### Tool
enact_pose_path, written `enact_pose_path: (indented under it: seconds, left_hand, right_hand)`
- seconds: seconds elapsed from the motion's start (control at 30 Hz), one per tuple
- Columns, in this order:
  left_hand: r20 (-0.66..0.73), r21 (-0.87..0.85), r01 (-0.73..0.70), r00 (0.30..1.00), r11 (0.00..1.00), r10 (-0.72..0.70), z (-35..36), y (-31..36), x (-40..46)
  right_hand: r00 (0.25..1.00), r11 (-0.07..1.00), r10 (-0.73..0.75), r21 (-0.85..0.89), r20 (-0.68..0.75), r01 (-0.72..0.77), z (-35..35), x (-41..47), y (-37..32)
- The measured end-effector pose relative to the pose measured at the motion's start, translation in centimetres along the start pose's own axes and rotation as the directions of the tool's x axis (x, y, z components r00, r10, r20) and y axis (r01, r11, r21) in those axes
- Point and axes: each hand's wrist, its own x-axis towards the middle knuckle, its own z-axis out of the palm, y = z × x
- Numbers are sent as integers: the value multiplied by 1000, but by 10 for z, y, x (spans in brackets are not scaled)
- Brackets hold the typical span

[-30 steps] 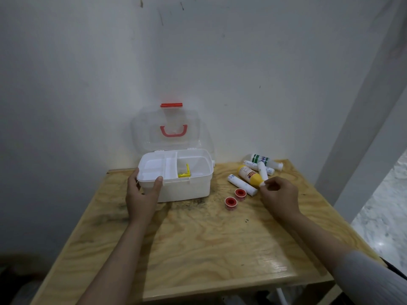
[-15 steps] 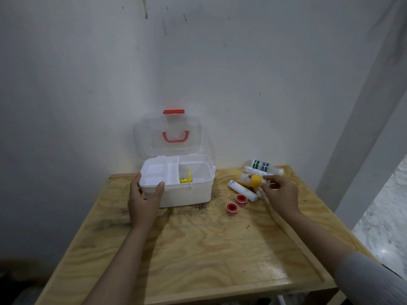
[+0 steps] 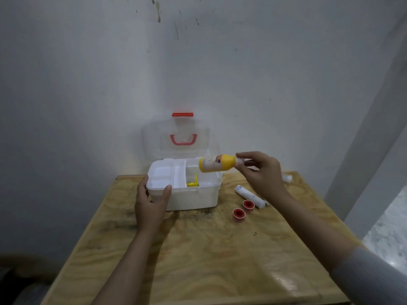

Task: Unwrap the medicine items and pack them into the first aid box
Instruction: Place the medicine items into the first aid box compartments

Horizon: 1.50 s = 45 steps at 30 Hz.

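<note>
**Yellow bottle held over the open first aid box**

The right hand pinches the white cap end of a yellow bottle between thumb and fingertips, the other fingers loosely spread. The bottle lies almost level in the air, above the right edge of the first aid box in the middle of the frame. The left hand grips the box's front left corner, thumb on the rim, fingers around the side wall.

The label of the bottle is too blurred to read. A white item behind the right hand is mostly hidden.

Inside the box lies a small yellow piece. The clear lid stands upright against the wall. On the wooden table, right of the box, lie a white roll and two red-centred tape rolls, near each other.
</note>
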Motion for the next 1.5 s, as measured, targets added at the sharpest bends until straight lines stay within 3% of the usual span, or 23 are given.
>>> enact_pose_path:
  seconds: [0.13,0.23,0.37,0.57,0.63,0.77,0.97,1.13,1.5]
  left_hand:
    - [5,3,-9,1000,1000,9,0,0,0]
    - [1,4,-6,1000,1000,6,0,-1,1]
    - [-4,29,-9,1000,1000,9,1,0,0]
    - [-6,36,-19,1000,999,19,2,-2,0]
    - [-7,35,-16,1000,999,16,2,-3,1]
    - [-8,18,-14,1000,1000,14,1,-6,2]
    - [-2,-14,-25,1000,1000,25,2,-7,2]
    - [-7,-19,-34,999,999,33,3,-7,2]
    - [-12,-3,-37,999,999,37,2,-6,1]
  right_hand:
    - [948,989,54,-145,313,-8,31,25,-5]
    - [890,981,85,-192,448,3,55,34,-3]
    - [822,982,112,-187,558,-6,81,35,-3]
    - [782,984,108,-176,613,2,86,31,2]
    - [811,988,113,-154,574,-29,74,27,6]
    - [938,980,162,-159,307,-117,33,15,30]
    - [906,810,421,-461,29,-362,-24,-22,92]
    - [829,697,559,-541,-2,-471,-31,-42,116]
    - [873,754,481,-543,76,-369,-14,-47,111]
